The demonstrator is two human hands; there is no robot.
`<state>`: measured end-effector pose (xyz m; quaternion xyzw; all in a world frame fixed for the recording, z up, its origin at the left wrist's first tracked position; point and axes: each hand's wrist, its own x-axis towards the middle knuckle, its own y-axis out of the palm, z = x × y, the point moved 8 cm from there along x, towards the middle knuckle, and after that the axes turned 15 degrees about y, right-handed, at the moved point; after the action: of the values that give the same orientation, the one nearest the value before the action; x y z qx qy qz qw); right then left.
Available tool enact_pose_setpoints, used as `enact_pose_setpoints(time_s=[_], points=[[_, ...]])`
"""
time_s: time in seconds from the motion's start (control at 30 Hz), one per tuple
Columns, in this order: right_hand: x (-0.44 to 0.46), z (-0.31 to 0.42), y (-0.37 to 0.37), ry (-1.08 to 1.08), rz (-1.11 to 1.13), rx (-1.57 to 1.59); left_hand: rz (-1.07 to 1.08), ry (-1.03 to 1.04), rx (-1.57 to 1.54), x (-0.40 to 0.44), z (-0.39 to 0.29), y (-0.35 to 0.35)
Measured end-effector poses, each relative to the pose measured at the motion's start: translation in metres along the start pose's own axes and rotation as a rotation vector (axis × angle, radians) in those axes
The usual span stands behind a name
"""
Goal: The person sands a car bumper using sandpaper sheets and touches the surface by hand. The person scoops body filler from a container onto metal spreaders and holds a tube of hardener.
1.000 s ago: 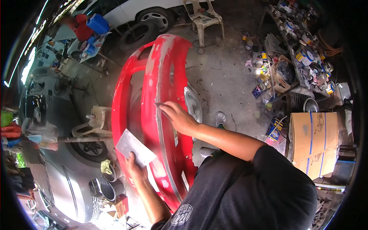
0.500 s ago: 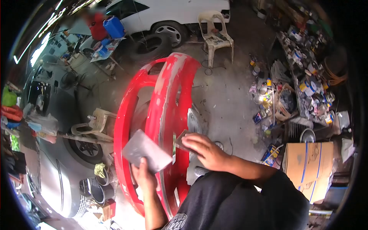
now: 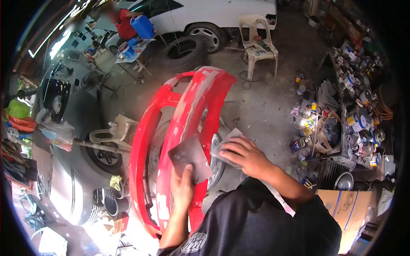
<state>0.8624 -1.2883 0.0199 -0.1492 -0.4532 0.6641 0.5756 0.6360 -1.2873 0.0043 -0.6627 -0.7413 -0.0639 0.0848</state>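
Observation:
A red car bumper (image 3: 171,132) with pale grey filler patches stands on edge in front of me. My left hand (image 3: 183,185) grips a flat grey rectangular board (image 3: 192,160) by its lower edge, thumb on top, over the bumper's near part. To the right of the bumper, my right hand (image 3: 247,155) is closed on a thin flat grey plate (image 3: 226,147), its fingers lying across the top. The plate and board are apart. Whether the plate carries anything on its underside is hidden.
A white plastic chair (image 3: 258,47) holding tools stands beyond the bumper, near a loose tyre (image 3: 185,53) and a white car (image 3: 213,17). Cluttered shelves (image 3: 354,98) line the right; a cardboard box (image 3: 344,209) is close by. A person in red (image 3: 124,25) is at the far left.
Both hands have moved right with their flat pieces. The board has tilted and now looks darker; the right-hand plate has swung up and away from the bumper. My view has shifted left.

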Motion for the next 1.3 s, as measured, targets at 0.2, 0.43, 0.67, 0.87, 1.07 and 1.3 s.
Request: enact_pose_setpoints(time_s=[0.2, 0.43, 0.67, 0.87, 1.07, 1.3], points=[[0.001, 0.024, 0.034, -0.229, 0.114, 0.269, -0.322, 0.152, 0.102, 0.011, -0.029, 0.01], [0.085, -0.091, 0.106, 0.465, -0.002, 0.875, -0.441, 0.182, 0.106, 0.032, -0.031, -0.081], [0.164, -0.128, 0.149, 0.467, -0.19, 0.783, -0.39, -0.01, -0.112, 0.018, 0.017, -0.168], [0.183, -0.124, 0.157, 0.444, -0.254, 0.697, -0.262, -0.098, -0.226, 0.014, 0.059, -0.197], [0.184, -0.114, 0.154, 0.459, -0.229, 0.599, -0.174, -0.134, -0.356, 0.01, 0.073, -0.194], [0.161, -0.08, 0.159, 0.397, -0.321, 0.506, -0.246, -0.158, -0.441, 0.003, 0.087, -0.201]])
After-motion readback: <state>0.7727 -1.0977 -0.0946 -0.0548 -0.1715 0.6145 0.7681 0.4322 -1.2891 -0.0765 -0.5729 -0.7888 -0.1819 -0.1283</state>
